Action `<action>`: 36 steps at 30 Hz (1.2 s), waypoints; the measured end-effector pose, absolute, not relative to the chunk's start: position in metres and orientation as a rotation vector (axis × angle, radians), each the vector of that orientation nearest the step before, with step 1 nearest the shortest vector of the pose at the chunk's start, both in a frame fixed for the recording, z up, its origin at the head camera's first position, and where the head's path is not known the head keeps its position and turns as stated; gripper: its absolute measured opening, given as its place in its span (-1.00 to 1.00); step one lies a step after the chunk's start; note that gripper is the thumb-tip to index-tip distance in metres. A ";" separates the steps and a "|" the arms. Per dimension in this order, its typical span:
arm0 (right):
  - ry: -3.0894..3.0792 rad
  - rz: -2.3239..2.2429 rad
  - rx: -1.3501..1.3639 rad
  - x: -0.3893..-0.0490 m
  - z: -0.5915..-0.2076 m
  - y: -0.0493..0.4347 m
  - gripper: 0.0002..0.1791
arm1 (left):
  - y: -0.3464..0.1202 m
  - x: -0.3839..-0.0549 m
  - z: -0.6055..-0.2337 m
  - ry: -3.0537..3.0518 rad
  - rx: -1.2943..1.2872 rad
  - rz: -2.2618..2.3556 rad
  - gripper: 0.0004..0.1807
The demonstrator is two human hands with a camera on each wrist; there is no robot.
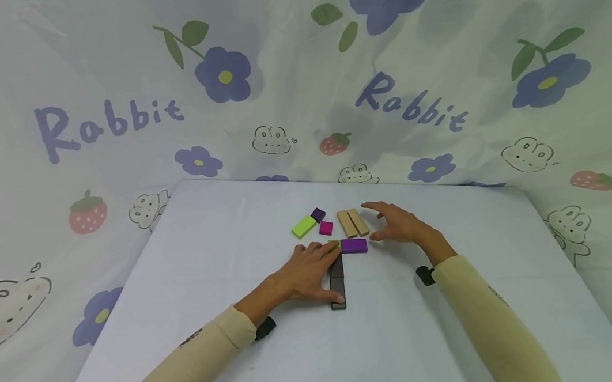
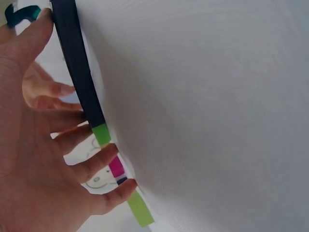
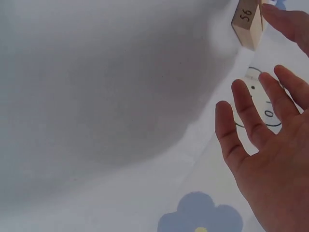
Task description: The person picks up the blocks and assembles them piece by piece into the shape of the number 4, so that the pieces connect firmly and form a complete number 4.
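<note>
Two black blocks (image 1: 336, 268) lie end to end in a line on the table, with a green block (image 2: 102, 134) at their far end. My left hand (image 1: 309, 273) spans this line with spread fingers. Its thumb touches the near black block and its fingertips reach the green block, partly covering it. A purple block (image 1: 354, 246) extends rightward from the green one. My right hand (image 1: 400, 223) hovers with parted, gently bent fingers just right of two wooden blocks (image 1: 346, 224), holding nothing. Handwritten marks show on the end of one wooden block (image 3: 245, 17) in the right wrist view.
Beyond the left hand lie a lime block (image 1: 304, 226), a small magenta block (image 1: 326, 228) and a small dark purple block (image 1: 317, 214). A white cloth covers the table (image 1: 209, 230). Behind it hangs a patterned curtain (image 1: 290, 88) with flowers and rabbits.
</note>
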State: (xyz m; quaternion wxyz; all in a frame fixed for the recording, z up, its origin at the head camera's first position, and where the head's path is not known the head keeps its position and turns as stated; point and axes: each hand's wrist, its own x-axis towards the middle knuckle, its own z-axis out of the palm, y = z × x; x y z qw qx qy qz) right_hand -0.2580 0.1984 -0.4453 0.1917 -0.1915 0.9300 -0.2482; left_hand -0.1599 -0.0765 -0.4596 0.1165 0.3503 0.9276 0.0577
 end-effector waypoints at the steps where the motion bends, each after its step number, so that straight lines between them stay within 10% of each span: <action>1: 2.602 -0.700 -0.543 -0.259 -0.446 0.198 -0.02 | -0.077 -0.160 -0.460 2.717 1.025 0.168 0.18; 36: 2.496 -0.699 -0.655 -0.281 -0.454 0.181 0.02 | -0.076 -0.160 -0.464 2.750 1.055 0.156 0.19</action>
